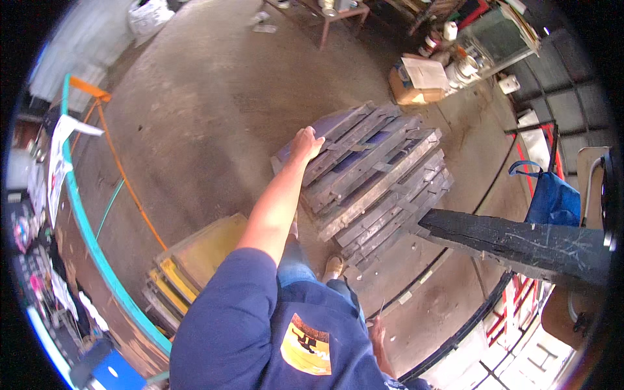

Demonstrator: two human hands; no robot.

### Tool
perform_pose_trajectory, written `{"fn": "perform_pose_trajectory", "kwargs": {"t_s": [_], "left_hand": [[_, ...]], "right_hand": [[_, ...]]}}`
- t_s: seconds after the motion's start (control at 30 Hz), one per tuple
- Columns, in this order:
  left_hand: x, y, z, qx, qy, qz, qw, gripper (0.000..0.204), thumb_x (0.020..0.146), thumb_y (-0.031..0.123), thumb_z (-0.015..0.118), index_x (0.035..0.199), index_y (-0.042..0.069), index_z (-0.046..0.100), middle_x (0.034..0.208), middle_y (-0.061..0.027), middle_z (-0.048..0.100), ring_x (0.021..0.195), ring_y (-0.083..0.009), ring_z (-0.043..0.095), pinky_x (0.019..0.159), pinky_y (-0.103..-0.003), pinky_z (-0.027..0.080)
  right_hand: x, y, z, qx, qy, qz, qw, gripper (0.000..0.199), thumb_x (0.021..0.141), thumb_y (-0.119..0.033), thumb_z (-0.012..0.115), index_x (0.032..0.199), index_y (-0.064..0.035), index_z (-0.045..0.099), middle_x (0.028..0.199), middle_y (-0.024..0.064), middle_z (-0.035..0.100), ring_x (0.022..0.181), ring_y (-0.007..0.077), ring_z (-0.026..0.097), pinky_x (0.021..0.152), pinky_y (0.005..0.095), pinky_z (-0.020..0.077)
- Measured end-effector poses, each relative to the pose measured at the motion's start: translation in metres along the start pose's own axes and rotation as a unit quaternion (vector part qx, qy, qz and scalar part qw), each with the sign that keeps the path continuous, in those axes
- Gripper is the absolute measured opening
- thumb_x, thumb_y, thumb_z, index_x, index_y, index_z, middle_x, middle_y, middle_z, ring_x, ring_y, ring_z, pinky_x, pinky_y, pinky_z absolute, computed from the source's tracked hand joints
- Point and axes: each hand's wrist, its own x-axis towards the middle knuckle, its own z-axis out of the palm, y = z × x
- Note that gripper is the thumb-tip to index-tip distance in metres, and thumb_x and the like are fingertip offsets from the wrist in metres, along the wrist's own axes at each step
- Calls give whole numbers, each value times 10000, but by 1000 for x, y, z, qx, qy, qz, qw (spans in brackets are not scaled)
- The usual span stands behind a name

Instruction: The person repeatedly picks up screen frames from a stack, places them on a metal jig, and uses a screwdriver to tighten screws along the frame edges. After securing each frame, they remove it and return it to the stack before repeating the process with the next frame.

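Several weathered wooden slatted panels, much like pallets (pixel 380 172), stand stacked close together in front of me, with short pegs or bolts sticking out of their slats. My left arm reaches forward, and my left hand (pixel 307 144) is closed on the upper left edge of the nearest slatted panel. Low at my side is my right hand (pixel 377 333), partly hidden by my body. A thin pointed thing (pixel 382 307) sticks up from its fingers; it is too small to name.
Yellow-edged boards (pixel 188 273) lie stacked at the left, near an orange and teal frame (pixel 70 149). A dark beam (pixel 507 244) juts in from the right, below a blue bag (pixel 552 195). Farther off stand a cardboard box (pixel 416 94) and a metal table (pixel 335 16).
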Motion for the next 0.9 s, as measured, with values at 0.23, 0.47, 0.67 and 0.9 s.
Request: {"fn": "perform_pose_trajectory", "kwargs": {"t_s": [0.23,0.47,0.67,0.9], "left_hand": [[86,43,47,180,-131,100,970,587,845,363,751,1297,38,563,1307,-202,590,1244,-364,576,1009,-496,502],[141,44,51,229,-127,90,961,601,805,324,735,1295,17,570,1276,-223,629,1170,-406,629,964,-503,526],[182,-18,-4,159,-57,82,982,523,783,295,723,1182,-30,628,1129,-295,677,1075,-470,657,930,-522,542],[67,-47,-209,-23,8,48,999,357,769,317,762,911,-3,692,803,-167,721,774,-261,708,707,-407,539]], "right_hand": [[-134,51,76,58,9,85,995,641,1037,-469,382,891,54,721,833,205,707,777,270,659,752,439,503],[-172,-64,73,126,56,214,967,574,1045,-431,413,942,41,724,647,133,644,561,188,582,600,358,488],[-134,-121,11,182,81,123,972,590,1045,-503,448,892,5,705,516,28,502,429,120,470,395,303,356],[-78,-329,-118,211,-263,-94,937,489,1063,-410,455,957,-1,700,626,22,572,477,97,513,437,254,386]]}}
